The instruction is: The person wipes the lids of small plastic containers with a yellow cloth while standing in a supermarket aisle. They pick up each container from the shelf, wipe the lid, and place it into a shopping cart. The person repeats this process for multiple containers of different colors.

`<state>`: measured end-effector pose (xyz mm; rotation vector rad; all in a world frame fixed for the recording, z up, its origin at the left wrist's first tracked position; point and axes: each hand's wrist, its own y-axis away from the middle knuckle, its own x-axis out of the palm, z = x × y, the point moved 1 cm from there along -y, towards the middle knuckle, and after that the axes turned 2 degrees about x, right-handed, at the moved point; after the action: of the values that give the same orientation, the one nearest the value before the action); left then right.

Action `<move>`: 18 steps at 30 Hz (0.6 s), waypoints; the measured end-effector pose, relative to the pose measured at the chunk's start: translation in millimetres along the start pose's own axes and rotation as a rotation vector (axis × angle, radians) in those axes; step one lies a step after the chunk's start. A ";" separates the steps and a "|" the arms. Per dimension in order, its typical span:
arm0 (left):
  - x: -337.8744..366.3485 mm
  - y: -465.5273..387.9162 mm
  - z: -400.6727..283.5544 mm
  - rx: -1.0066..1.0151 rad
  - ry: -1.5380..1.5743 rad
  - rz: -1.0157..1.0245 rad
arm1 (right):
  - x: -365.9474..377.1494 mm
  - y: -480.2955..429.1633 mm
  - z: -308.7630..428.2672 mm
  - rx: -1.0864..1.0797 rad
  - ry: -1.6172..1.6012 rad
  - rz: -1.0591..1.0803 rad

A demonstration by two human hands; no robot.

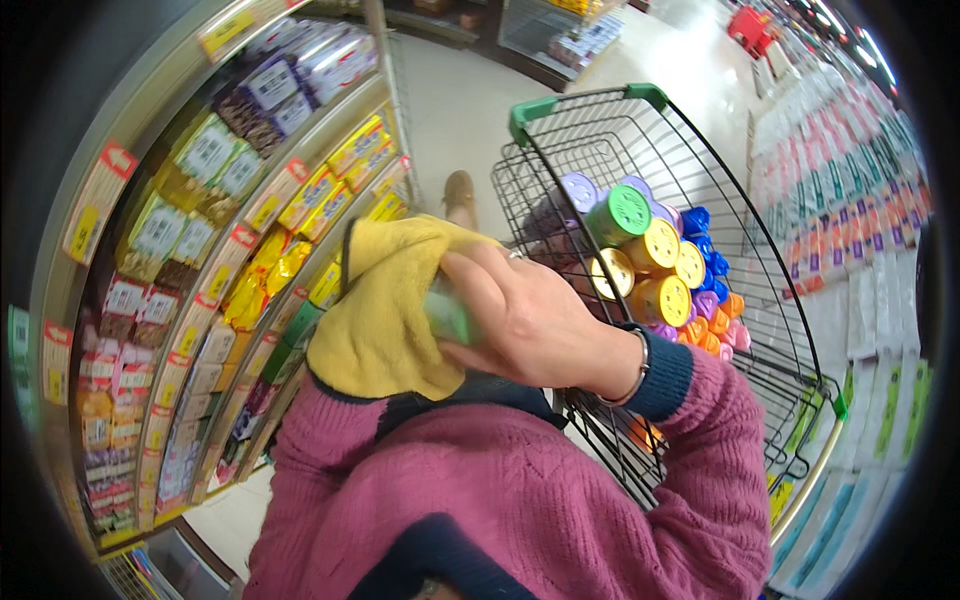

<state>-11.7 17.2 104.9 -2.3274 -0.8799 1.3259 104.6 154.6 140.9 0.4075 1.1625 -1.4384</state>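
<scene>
My right hand is curled round a small, blurred green-and-white container in front of my chest. A yellow cloth with a dark edge drapes against the container's left side. The left sleeve runs up under this cloth, which hides my left hand, so its grip does not show. Close by on the right stands a black wire shopping cart with green corners. Inside it lie tubs with green lids, yellow lids and purple lids, beside blue-capped bottles and orange-capped ones.
Shelves on the left hold bars of soap in yellow wrappers and other packets, with price tags along their edges. Stacked packages line the right side beyond the cart. A brown shoe rests on the pale floor.
</scene>
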 end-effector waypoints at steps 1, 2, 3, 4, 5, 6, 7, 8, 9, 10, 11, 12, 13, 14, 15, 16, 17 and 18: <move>0.8 -2.3 0.3 -0.008 0.052 -0.002 | 0.5 -1.0 0.4 -0.055 -0.007 0.018; 1.6 -3.8 -0.6 -0.012 0.099 -0.003 | 2.2 -2.2 0.5 -0.073 -0.056 0.027; 2.7 -5.1 -1.7 -0.018 0.134 -0.005 | 3.4 -2.5 0.3 -0.097 -0.083 0.031; 2.9 -4.9 -3.3 -0.029 0.166 -0.009 | 5.1 -3.1 -0.2 -0.118 -0.109 0.034; 3.8 -4.5 -5.0 -0.037 0.192 -0.015 | 6.1 -2.9 -0.8 -0.137 -0.134 0.036; 4.0 -2.7 -6.5 -0.048 0.215 -0.019 | 7.6 -2.9 -1.3 -0.144 -0.207 -0.005; 5.5 -0.9 -8.0 -0.059 0.244 -0.025 | 8.0 -2.8 -2.9 -0.142 -0.196 -0.015; 6.2 2.1 -8.8 -0.069 0.266 -0.032 | 8.1 -2.1 -4.0 -0.145 -0.193 -0.027; 7.7 4.7 -9.3 -0.079 0.286 -0.043 | 7.7 -2.1 -6.4 -0.125 -0.203 -0.033; 8.8 8.2 -9.4 -0.094 0.305 -0.053 | 7.7 -1.6 -7.9 -0.095 -0.234 -0.023; 10.6 11.0 -8.9 -0.107 0.323 -0.066 | 6.9 -1.2 -9.7 -0.088 -0.172 -0.046; 12.0 14.4 -8.6 -0.117 0.340 -0.082 | 6.3 -2.1 -12.3 -0.078 -0.121 -0.066; 14.3 17.1 -8.2 -0.130 0.355 -0.095 | 5.3 -2.3 -14.3 -0.053 -0.078 -0.068; 16.2 20.1 -8.5 -0.141 0.368 -0.113 | 6.7 -4.9 -16.5 -0.055 -0.133 -0.131; 17.5 23.2 -8.3 -0.162 0.380 -0.133 | 7.2 -5.9 -17.2 -0.035 -0.135 -0.151; 20.1 25.8 -9.5 -0.192 0.411 -0.151 | 10.4 -8.0 -17.3 -0.024 -0.157 -0.147; 21.6 28.3 -9.5 -0.237 0.453 -0.178 | 12.8 -9.6 -17.2 -0.007 -0.176 -0.142; 23.7 30.1 -9.6 -0.317 0.553 -0.218 | 16.2 -9.5 -15.0 0.043 -0.137 -0.141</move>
<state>16.1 10.0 77.8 -2.5371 -1.1623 0.4354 86.5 156.4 125.3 0.2563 1.0683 -1.5900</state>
